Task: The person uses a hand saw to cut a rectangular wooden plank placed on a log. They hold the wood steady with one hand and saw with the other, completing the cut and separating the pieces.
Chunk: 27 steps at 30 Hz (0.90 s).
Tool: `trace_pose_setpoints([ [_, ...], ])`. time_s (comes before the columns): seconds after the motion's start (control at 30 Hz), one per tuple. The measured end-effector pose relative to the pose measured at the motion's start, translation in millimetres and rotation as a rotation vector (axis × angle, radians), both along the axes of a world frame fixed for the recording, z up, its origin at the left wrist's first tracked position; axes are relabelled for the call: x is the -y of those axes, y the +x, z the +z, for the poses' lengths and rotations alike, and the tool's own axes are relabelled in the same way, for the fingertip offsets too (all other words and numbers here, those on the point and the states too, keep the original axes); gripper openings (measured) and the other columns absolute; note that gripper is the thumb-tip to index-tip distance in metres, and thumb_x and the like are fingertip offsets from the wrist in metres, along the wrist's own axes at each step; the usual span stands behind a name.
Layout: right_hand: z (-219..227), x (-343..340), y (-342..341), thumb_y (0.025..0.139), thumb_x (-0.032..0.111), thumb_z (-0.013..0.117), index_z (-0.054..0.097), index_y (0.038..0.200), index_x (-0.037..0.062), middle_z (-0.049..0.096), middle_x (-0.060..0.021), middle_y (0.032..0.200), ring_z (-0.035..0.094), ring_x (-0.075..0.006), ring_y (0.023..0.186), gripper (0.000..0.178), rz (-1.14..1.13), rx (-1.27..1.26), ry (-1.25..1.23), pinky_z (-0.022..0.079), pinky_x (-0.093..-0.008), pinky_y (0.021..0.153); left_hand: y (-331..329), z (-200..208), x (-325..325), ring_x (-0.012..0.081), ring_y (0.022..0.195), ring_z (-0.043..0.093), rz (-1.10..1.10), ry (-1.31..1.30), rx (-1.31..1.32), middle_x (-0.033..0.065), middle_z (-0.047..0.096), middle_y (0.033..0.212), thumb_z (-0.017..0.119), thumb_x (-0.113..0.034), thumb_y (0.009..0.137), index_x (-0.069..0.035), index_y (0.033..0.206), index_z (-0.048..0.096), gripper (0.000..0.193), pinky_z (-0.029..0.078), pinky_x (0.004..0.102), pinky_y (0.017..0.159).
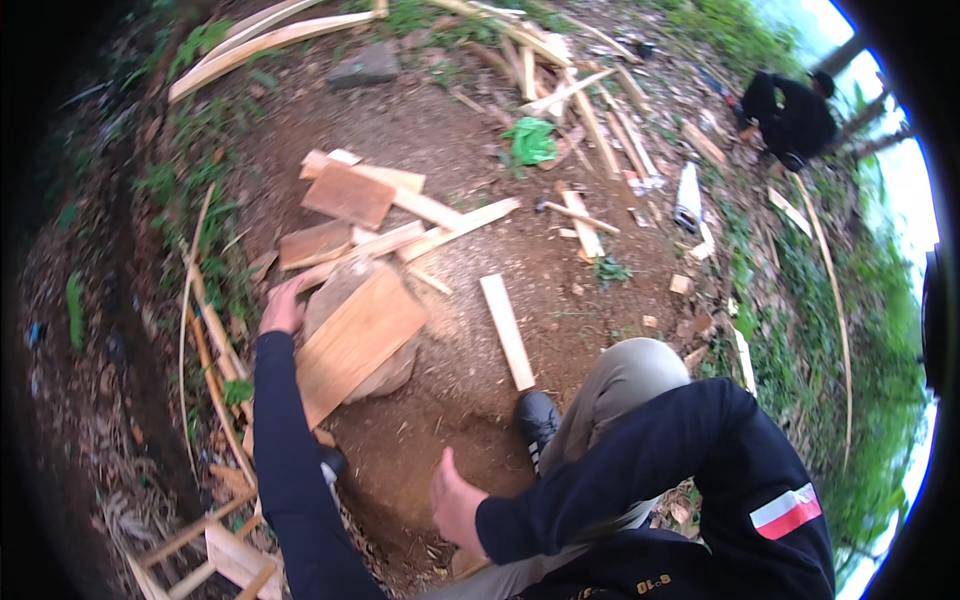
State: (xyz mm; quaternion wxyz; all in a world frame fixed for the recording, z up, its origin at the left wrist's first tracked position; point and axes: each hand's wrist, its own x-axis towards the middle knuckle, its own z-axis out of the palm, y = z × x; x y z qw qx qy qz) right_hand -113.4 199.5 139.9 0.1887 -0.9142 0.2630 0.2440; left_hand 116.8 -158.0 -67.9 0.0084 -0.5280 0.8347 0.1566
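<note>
My left hand (283, 307) reaches past the left side of a large rock (388, 375), its fingers closed on the near end of a narrow wooden plank (375, 246). A wide, flat wooden board (362, 345) lies tilted across the top of the rock, beside my left forearm. My right hand (457, 503) hangs in front of my body over bare soil. Its thumb is raised apart from the fingers, and nothing shows in it. Beyond the rock is a pile of cut boards, with a reddish-brown board (348, 195) on top.
A pale plank (508, 333) lies by my shoe (537, 425). Farther off are a hammer (578, 215), a handsaw (688, 197), a green plastic bag (531, 141) and a heap of wood strips (590, 110). Another person (790, 115) crouches at the far right.
</note>
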Motion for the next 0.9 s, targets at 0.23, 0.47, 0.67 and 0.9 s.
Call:
trace_pose_setpoints([
  [0.23, -5.0, -1.0, 2.2, 0.093, 0.029, 0.046, 0.063, 0.122, -0.0077, 0.064, -0.0238, 0.121, 0.059, -0.0427, 0.114, 0.049, -0.073, -0.008, -0.171, 0.041, -0.0655, 0.102, 6.6, -31.8, 28.3, 0.0391, 0.116, 0.058, -0.041, 0.051, 0.086, 0.0213, 0.058, 0.124, 0.039, -0.003, 0.095, -0.013, 0.133, 0.053, 0.041, 0.049, 0.0458, 0.096],
  [0.47, -9.0, 6.1, 8.7, 0.092, 0.023, 0.048, 0.063, 0.119, -0.0122, 0.064, -0.0315, 0.115, 0.061, -0.0484, 0.108, 0.047, -0.040, 0.002, -0.207, 0.043, -0.0678, 0.097, 31.6, -46.4, 47.8, 0.0397, 0.104, 0.062, -0.105, -0.208, 0.205, 0.0198, 0.054, 0.116, 0.040, -0.004, 0.096, -0.014, 0.130, 0.053, 0.037, 0.052, 0.0480, 0.086],
  [0.67, -26.0, 14.9, 30.1, 0.092, 0.023, 0.050, 0.064, 0.118, -0.0107, 0.065, -0.0307, 0.115, 0.061, -0.0494, 0.107, 0.045, -0.082, -0.055, -0.177, 0.042, -0.0695, 0.096, 27.2, -60.0, 64.1, 0.0350, 0.101, 0.059, -0.185, -0.155, 0.223, 0.0159, 0.056, 0.111, 0.051, -0.010, 0.094, -0.009, 0.106, 0.053, 0.012, 0.050, 0.0462, 0.084],
  [0.9, -22.5, 19.3, 21.5, 0.091, 0.023, 0.051, 0.065, 0.119, -0.0100, 0.065, -0.0303, 0.113, 0.061, -0.0499, 0.107, 0.045, -0.135, -0.062, -0.199, 0.041, -0.0713, 0.095, 10.0, -50.8, 47.7, 0.0322, 0.101, 0.061, -0.161, -0.194, 0.385, 0.0127, 0.059, 0.102, 0.054, -0.022, 0.095, -0.012, 0.102, 0.054, 0.012, 0.052, 0.0497, 0.077],
])
